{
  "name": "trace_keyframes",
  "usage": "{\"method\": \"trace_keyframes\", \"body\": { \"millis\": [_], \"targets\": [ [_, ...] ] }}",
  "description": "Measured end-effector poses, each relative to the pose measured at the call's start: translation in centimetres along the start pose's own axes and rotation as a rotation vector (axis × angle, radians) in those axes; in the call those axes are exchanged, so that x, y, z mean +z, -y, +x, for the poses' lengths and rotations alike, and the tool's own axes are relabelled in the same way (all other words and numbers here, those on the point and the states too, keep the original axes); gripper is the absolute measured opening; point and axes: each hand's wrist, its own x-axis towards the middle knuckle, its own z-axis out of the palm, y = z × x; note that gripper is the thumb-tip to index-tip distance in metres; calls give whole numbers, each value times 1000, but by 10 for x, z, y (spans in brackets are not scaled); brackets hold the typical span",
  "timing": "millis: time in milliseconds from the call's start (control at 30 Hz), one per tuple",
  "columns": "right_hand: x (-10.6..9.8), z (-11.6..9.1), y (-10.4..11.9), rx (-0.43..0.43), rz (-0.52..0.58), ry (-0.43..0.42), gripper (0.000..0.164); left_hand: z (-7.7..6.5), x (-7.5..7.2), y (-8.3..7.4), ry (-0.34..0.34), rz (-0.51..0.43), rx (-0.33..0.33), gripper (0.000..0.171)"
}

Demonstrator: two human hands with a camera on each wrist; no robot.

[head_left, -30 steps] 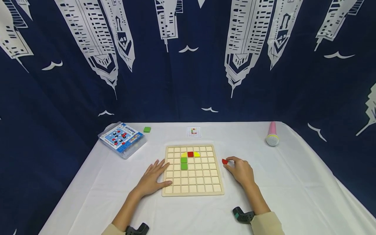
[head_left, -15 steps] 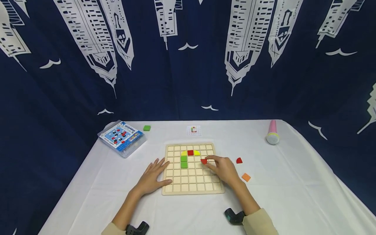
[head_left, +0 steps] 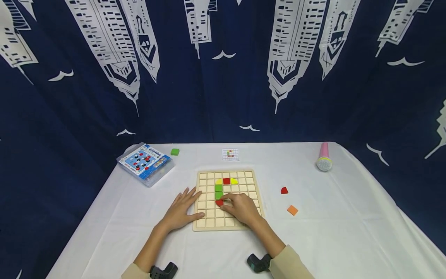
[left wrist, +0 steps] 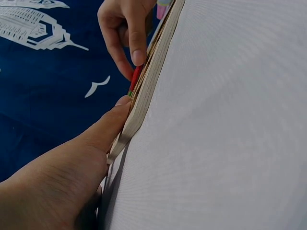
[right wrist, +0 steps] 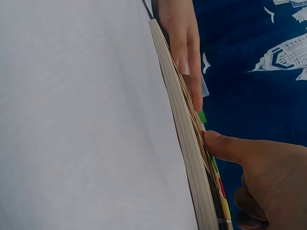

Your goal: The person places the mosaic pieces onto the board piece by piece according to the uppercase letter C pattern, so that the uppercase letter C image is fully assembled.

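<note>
Red piece (head_left: 218, 202), pinched by my right hand (head_left: 242, 210), is on the board (head_left: 210, 223) just below the green tiles (head_left: 218, 188), seemingly at the placing step, so next I should seat it squarely, my left hand (head_left: 178, 214) resting spread on the board's edge.

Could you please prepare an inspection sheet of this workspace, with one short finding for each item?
Surface: white cloth-covered table, lightly creased.
Job's things: pale wooden grid board bearing two yellow curved pieces, one red square piece and two green square pieces; loose red curved piece and orange square piece right of it; small printed pattern card behind.
Clutter: clear plastic case with blue label, loose green block, pink-handled microphone.
Left hand: rests on the board's left edge.
Right hand: pinches another red piece beside the green pair; seating unclear.
Cables: nothing seen.
Surroundings: dark blue fabric backdrop with white building prints.
</note>
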Motion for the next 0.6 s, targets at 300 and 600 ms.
{"method": "trace_keyframes", "body": {
  "millis": [300,600],
  "targets": [
    [2,-1,-2,10,-5,1,25,0,-2,-3,4,-9,-7,80],
    [-18,-10,-19,80,65,-46,25,-1,-1,-2,-20,-21,11,80]
  ]
}}
